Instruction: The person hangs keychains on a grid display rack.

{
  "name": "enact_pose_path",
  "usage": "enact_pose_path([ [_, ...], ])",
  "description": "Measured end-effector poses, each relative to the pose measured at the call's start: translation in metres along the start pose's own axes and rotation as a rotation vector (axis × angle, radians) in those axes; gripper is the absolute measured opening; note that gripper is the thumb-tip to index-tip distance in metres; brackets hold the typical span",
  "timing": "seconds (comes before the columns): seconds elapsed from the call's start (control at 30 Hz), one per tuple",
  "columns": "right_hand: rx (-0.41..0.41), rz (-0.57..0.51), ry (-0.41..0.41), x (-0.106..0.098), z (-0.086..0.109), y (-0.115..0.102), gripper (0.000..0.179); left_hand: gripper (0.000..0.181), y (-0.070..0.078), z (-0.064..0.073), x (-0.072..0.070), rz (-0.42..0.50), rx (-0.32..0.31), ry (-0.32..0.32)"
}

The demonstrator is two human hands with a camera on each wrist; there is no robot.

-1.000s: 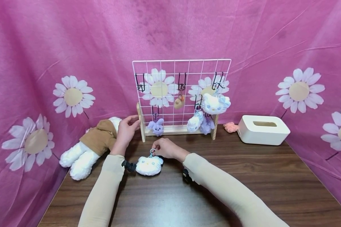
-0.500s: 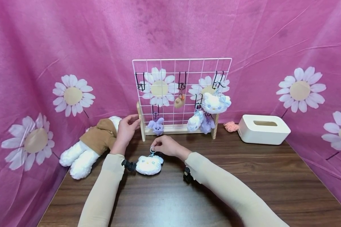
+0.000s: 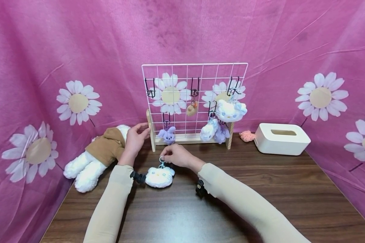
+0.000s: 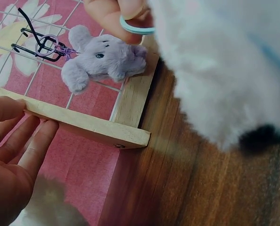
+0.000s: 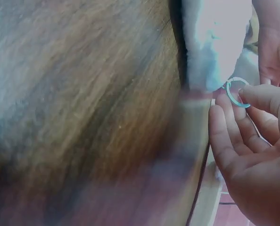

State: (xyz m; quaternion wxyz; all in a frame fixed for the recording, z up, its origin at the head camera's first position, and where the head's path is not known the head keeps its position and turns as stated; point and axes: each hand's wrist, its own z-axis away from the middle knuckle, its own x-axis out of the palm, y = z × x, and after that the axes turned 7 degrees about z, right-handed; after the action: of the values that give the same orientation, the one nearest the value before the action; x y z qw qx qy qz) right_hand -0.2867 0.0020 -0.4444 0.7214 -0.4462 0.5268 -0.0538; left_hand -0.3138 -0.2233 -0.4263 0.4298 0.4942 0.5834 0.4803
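Note:
My right hand [image 3: 179, 155] pinches the pale blue ring [image 5: 232, 95] of a white cat-head plush keychain [image 3: 159, 178]. The plush sits low over the dark wooden table, in front of the rack; whether it touches the table I cannot tell. My left hand [image 3: 135, 140] rests its fingertips against the outer side of the left wooden post [image 4: 83, 117] of a white wire grid rack [image 3: 187, 126]. On a black hook near that post hangs a purple bunny plush keychain [image 4: 107, 56], behind the right hand in the head view.
Hooks on the grid carry a brown charm [image 3: 192, 109], a cat-head plush [image 3: 231, 111], a smaller white plush [image 3: 208, 131] and another purple plush [image 3: 221, 134]. The upper-left hook [image 3: 150, 91] bears nothing. A clothed plush toy [image 3: 104, 148] lies left; a tissue box [image 3: 281, 143] stands right.
My right hand has shifted slightly upward and left, raising the ring a little, while the plush head stays nearly where it was. The left hand keeps its place on the post.

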Motion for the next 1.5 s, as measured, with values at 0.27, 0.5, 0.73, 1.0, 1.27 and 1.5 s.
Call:
enact_pose_path([
  [0.27,-0.041,0.038,0.047,0.001,0.001,-0.007,0.011,0.038,-0.001,0.002,-0.001,-0.01,-0.008,0.001],
  [0.5,-0.076,0.025,0.072,-0.002,0.004,-0.013,0.011,0.039,-0.002,0.003,-0.001,-0.001,-0.008,-0.008],
  [0.73,-0.104,0.039,0.088,-0.003,0.007,-0.02,0.011,0.039,-0.003,0.002,-0.001,0.001,-0.007,-0.01],
  [1.0,-0.121,0.068,0.119,-0.008,0.01,-0.032,0.012,0.038,-0.003,0.001,-0.001,-0.009,0.009,-0.006],
  [1.27,-0.162,0.081,0.162,-0.015,0.013,-0.044,0.011,0.038,-0.001,0.001,-0.001,-0.003,0.007,-0.007],
  [1.5,-0.14,0.047,0.161,-0.018,0.014,-0.05,0.011,0.039,0.0,0.0,-0.002,-0.008,0.005,-0.012],
])
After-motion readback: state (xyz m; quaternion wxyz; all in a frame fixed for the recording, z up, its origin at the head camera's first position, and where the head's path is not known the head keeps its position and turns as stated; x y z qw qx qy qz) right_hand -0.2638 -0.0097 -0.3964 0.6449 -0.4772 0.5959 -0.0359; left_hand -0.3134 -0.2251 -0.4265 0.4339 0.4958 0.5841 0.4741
